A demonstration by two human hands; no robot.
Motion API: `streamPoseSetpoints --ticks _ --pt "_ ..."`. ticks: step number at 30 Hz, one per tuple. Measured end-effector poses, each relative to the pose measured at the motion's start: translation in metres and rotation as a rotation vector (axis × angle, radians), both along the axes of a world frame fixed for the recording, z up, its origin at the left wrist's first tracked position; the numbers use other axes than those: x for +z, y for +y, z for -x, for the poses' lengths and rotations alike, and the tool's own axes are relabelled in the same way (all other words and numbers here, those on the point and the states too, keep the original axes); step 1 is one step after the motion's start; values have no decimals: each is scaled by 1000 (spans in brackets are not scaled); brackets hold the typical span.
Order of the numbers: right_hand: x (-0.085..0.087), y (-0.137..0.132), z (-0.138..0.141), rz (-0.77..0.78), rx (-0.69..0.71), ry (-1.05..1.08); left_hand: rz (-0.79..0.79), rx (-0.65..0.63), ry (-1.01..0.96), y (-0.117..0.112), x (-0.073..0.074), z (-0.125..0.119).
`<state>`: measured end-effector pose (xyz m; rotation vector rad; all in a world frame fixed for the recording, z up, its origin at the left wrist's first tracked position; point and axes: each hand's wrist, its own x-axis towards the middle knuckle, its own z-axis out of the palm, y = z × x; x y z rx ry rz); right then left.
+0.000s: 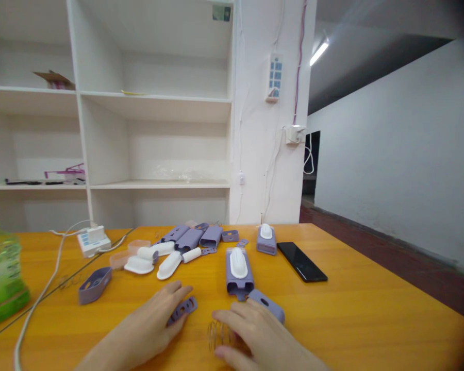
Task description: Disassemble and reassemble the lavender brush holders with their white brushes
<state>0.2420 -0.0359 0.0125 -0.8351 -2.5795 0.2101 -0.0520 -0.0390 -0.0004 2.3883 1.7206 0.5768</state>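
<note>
Purple slotted strip point(189, 306), flat and round-ended, sits pinched between thumb and forefinger of the left hand point(149, 319). Thin metal coil spring point(215, 337) lies sideways over the tabletop point(351, 319), between the right hand's point(257, 332) parted thumb and fingers; whether they grip it, I cannot tell.

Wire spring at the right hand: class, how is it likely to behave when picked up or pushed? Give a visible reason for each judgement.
The wire spring is probably light for its size, being thin wire around open space. Its spaced coils suggest it would flex and squeeze rather than stay stiff. Its rounded outline may let it roll if pushed.
</note>
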Motion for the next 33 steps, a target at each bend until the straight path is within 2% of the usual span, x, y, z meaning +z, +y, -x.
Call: streamPoseSetpoints --ticks 7,11,15,19,21,27,30,33 --pt "7 -4 0 43 -48 -8 173 17 47 -20 18 -38" --pt "9 -5 2 61 -50 -36 151 -17 -3 -25 24 -42" --pt "7 -6 3 58 -57 -52 113 -62 -103 -25 23 -42" --pt "6 -6 3 54 -34 -29 145 -92 -357 -20 17 -42" --pt "5 -7 2 47 -23 -18 226 -110 -562 -14 13 -41" --pt "3 -7 1 32 -24 3 501 -303 -1118 2 2 -46" --pt "3 -8 2 8 -55 29 566 -308 -1272 2 1 -52" --pt "5 -10 2 38 -125 55 576 -323 -1336 -2 2 -58"
